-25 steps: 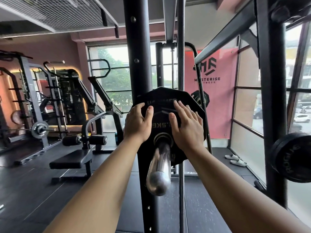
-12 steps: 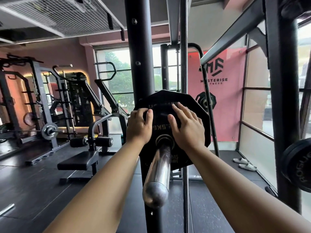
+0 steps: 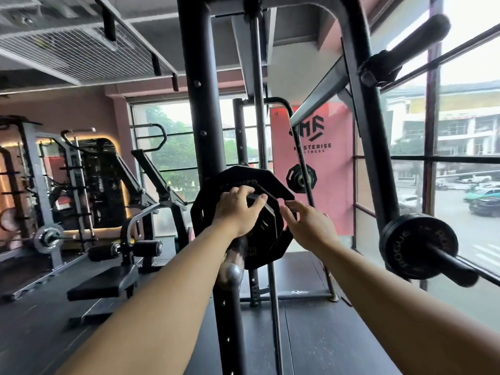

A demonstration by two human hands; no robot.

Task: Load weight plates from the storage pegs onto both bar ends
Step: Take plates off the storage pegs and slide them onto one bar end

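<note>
Far left on the floor, a bench, well apart from the work.

Toward the middle, the left hand: fingers curled over the top rim of the small plate, thumb laid on its face, gripping it. Behind, a big plate threaded on the bar, upright and close against the post. Small plate on the same bar end, in front of the big one, seemingly cocked a little off square; probably not pushed home yet.

Just right of that, the right hand: fingers straight and loose, holding nothing, tips at the right rim of the plates. Cannot tell whether touching or just short.

Far right, beside the window, a Rogue plate hanging on its peg, well apart from both hands.

On handling: rigid, dense, no give at all; heavy for its size, though likely light enough for one hand. Matte coating, so probably a fair grip at the rim. Best held at two opposite rims and kept square to the bar, since likely to bind on the smooth chrome when tilted. Worth keeping fingertips out from between the two faces when closing the gap.
</note>
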